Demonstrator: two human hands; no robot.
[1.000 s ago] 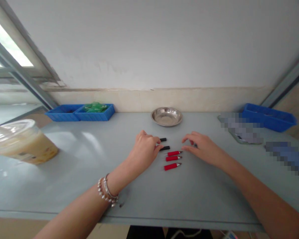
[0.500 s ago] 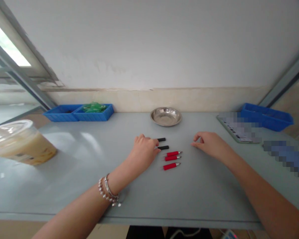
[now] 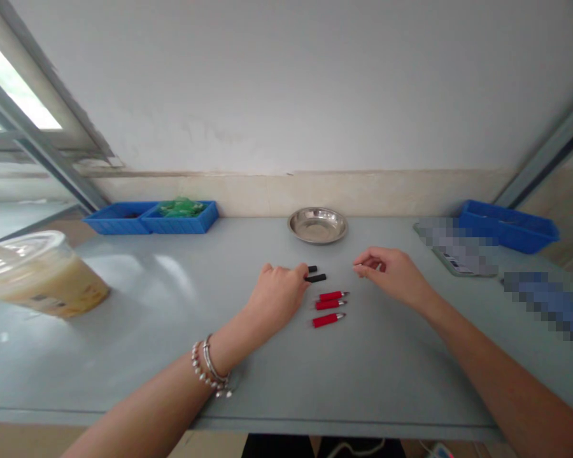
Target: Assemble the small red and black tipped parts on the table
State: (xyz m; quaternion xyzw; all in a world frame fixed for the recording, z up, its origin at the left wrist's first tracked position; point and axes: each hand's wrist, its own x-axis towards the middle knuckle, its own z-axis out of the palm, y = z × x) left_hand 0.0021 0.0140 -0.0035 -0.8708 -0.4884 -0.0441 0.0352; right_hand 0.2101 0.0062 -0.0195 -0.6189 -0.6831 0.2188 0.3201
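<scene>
My left hand point(image 3: 277, 294) rests on the grey table point(image 3: 172, 331) with its fingers curled, the fingertips pinching a black sleeve point(image 3: 316, 278). A second black sleeve point(image 3: 312, 269) lies just behind it. Three red plugs with metal tips point(image 3: 330, 306) lie in a row right of that hand. My right hand point(image 3: 390, 274) hovers to the right of the plugs, thumb and forefinger pinched on a small thin piece I cannot make out.
A steel dish point(image 3: 318, 224) sits at the back centre. Two blue trays point(image 3: 150, 217), one with green parts, stand back left. A plastic cup with a drink point(image 3: 38, 273) is at the left. Another blue tray point(image 3: 509, 226) and blurred items lie right.
My right hand drew back to the right from the plugs, then lifted and came back leftwards with its fingers pinched. My left hand shifted a little forward on the black sleeve.
</scene>
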